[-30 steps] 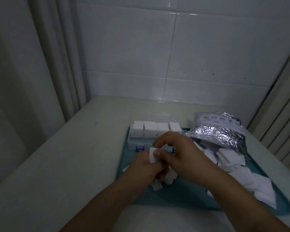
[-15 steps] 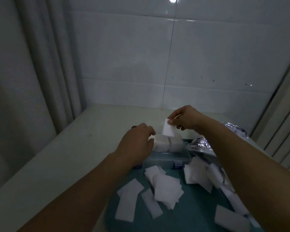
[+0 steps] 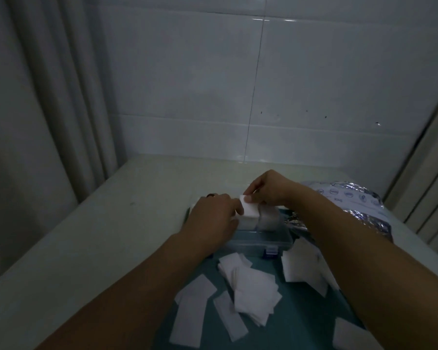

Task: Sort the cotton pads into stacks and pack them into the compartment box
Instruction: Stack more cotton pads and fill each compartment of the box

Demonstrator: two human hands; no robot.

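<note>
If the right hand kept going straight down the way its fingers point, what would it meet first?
Most likely the stack of cotton pads standing in the box: the right hand pinches that stack's top from above, fingertips pointing down. Depth is hard to judge.

Dim, underexposed frame with a cool blue-grey cast; small specular glints on the tiled wall (image 3: 263, 72) at top centre point to an overhead source. Soft motion blur on both forearms and the loose cotton pads (image 3: 253, 286), with noise in the dark areas. Wide-angle bend at the edges: curtain (image 3: 48, 97) at left and frame at right lean inward; shadows diffuse, contrast low.
</note>
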